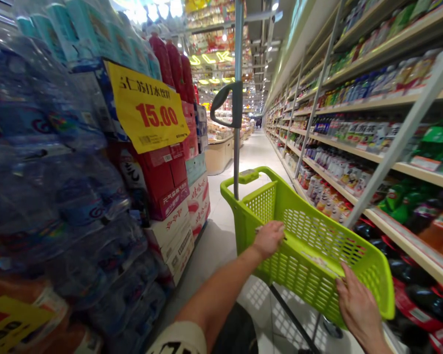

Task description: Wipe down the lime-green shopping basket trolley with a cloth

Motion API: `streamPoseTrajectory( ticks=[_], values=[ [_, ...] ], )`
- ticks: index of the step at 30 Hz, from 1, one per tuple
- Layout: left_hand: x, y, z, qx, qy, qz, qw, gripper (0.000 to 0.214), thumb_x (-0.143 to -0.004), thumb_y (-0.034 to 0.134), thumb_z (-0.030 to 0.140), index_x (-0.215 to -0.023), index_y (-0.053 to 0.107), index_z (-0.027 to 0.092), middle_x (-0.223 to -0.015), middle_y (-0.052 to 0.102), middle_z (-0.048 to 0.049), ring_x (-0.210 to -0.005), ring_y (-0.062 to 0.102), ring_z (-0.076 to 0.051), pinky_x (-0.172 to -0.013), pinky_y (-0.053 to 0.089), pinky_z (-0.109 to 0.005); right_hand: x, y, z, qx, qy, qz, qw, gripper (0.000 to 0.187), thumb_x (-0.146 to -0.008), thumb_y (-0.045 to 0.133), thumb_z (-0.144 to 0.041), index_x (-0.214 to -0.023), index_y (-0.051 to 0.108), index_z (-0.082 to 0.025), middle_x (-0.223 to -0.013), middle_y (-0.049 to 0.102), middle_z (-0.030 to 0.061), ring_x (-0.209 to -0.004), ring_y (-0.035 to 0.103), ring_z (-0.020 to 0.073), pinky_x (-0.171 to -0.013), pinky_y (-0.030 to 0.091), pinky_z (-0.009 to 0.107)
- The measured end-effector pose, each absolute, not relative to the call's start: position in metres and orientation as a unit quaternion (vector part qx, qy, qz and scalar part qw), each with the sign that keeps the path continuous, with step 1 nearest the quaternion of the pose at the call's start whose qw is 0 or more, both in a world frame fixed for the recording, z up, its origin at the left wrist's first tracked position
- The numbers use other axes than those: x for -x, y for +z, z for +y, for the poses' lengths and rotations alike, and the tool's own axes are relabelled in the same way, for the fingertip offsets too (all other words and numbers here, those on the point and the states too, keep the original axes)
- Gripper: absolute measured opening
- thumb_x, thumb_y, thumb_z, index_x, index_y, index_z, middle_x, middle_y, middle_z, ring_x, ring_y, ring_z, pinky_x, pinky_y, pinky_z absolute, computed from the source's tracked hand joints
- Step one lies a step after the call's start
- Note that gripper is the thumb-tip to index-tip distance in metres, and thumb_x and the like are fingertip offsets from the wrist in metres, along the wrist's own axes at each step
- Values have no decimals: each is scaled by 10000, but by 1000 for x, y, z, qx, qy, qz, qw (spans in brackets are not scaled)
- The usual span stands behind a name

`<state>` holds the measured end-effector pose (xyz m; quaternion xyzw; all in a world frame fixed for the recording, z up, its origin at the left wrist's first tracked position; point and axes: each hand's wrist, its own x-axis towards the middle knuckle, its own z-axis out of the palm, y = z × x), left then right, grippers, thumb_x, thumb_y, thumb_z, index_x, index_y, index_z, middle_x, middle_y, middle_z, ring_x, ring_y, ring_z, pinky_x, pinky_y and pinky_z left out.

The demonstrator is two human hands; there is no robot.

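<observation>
A lime-green plastic shopping cart (299, 260) with slotted basket walls stands in front of me, set at an angle across the aisle. My left hand (270, 239) is closed over the near rim of its basket, toward the left. Farther right along the same rim, my right hand (356, 297) grips the edge, with the fingertips at the top and the palm against the outer wall. Something pale, too unclear to name, lies along the basket's inside near the rim. A grey pole with a looped grey handle (227, 105) rises at the cart's far left end.
Stacked bottled-water packs (59, 196) and drink cartons (170, 191) crowd the left, with a yellow price sign (149, 108) jutting out. Long drink shelves (354, 142) line the right, close to the cart. A tiled aisle (256, 147) runs ahead past a wooden display counter (219, 155).
</observation>
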<state>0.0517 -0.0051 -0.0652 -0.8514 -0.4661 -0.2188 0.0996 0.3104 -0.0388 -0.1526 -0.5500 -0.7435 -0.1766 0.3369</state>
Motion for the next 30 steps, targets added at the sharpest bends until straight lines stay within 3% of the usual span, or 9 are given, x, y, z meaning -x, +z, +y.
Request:
streamPoseTrajectory(
  ticks=[5,8,13,15,18,22,26,30],
  values=[
    [-16,-46,-4,793,-249,-538,140,302,-801,458,239,-1070,539,129,-1285,425,-111,-1196,323,-245,-1021,245,-413,-300,-146,-42,570,-186,-728,333,551,-870,159,-377,-1259,386,-59,-1133,557,169,-953,561,261,-772,417,400],
    [-47,-59,-9,835,-226,-484,130,280,-829,420,277,-1033,552,138,-1205,502,-87,-1130,391,-208,-1004,288,-354,-289,-143,-42,571,-172,-732,330,540,-871,167,-360,-1253,396,-55,-1122,567,163,-929,569,250,-794,404,405],
    [-48,-59,2,856,-204,-459,124,267,-838,369,157,-1030,553,135,-1166,534,-73,-1075,446,-169,-968,327,-268,-300,-149,-42,549,-173,-750,325,496,-864,202,-353,-1159,510,-99,-1044,617,125,-922,573,231,-896,339,426],
    [-20,-45,14,839,-215,-484,126,292,-833,345,120,-1050,538,87,-1185,512,-130,-1111,428,-201,-984,314,-322,-305,-150,-43,553,-165,-749,327,493,-863,199,-354,-1112,549,-113,-1024,629,111,-919,577,221,-905,329,422],
    [9,-31,30,782,-237,-558,145,328,-826,336,99,-1104,510,86,-1256,456,-144,-1188,361,-222,-1008,289,-365,-305,-147,-42,575,-148,-734,331,494,-860,200,-368,-1058,590,-138,-992,645,92,-901,582,214,-900,322,423],
    [-16,-47,34,789,-250,-544,140,324,-824,358,123,-1102,521,155,-1243,485,-106,-1168,394,-218,-998,306,-408,-302,-142,-41,572,-134,-731,347,469,-858,219,-343,-1033,611,-154,-980,651,80,-903,578,205,-843,354,377],
    [-45,-59,28,866,-197,-442,123,284,-830,390,164,-1076,529,196,-1207,525,-53,-1134,432,-167,-981,330,-342,-307,-142,-41,542,-121,-750,359,448,-862,225,-314,-1020,614,-156,-967,655,73,-914,577,197,-853,338,368],
    [-20,-29,38,811,-210,-526,147,259,-836,373,203,-1041,528,175,-1202,516,-84,-1135,426,-208,-981,288,-420,-312,-141,-41,558,-101,-732,379,451,-869,238,-356,-961,636,-163,-910,669,64,-863,590,197,-885,299,385]
  ],
)
